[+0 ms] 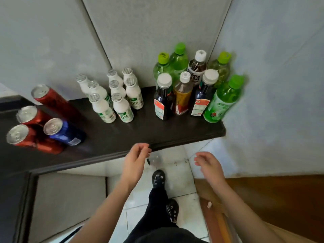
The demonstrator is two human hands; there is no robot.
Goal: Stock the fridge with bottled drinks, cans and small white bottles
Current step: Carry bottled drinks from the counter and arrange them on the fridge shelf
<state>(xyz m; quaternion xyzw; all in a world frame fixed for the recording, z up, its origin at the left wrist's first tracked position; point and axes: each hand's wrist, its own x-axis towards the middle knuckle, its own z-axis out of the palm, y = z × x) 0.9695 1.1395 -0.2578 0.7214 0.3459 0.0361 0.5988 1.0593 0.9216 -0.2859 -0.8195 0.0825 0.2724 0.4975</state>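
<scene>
Bottled drinks (pixel 182 97) stood bunched at 1 o'clock on dark tabletop (pixel 140 134), against the wall corner. Small white bottles (pixel 121 106) grouped at 11 o'clock, upright. Cans (pixel 57 130), three red and one blue, at 9 o'clock. Left hand (pixel 135 158) at 7 o'clock by the tabletop's front edge, fingers loosely curled, holding nothing. Right hand (pixel 208 163) at 5 o'clock, relaxed and empty, over tiled floor (pixel 177 174).

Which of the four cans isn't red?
The blue can, rightmost of the group on the dark counter and closest to the front edge. The three red cans stand behind and left of it.
</scene>
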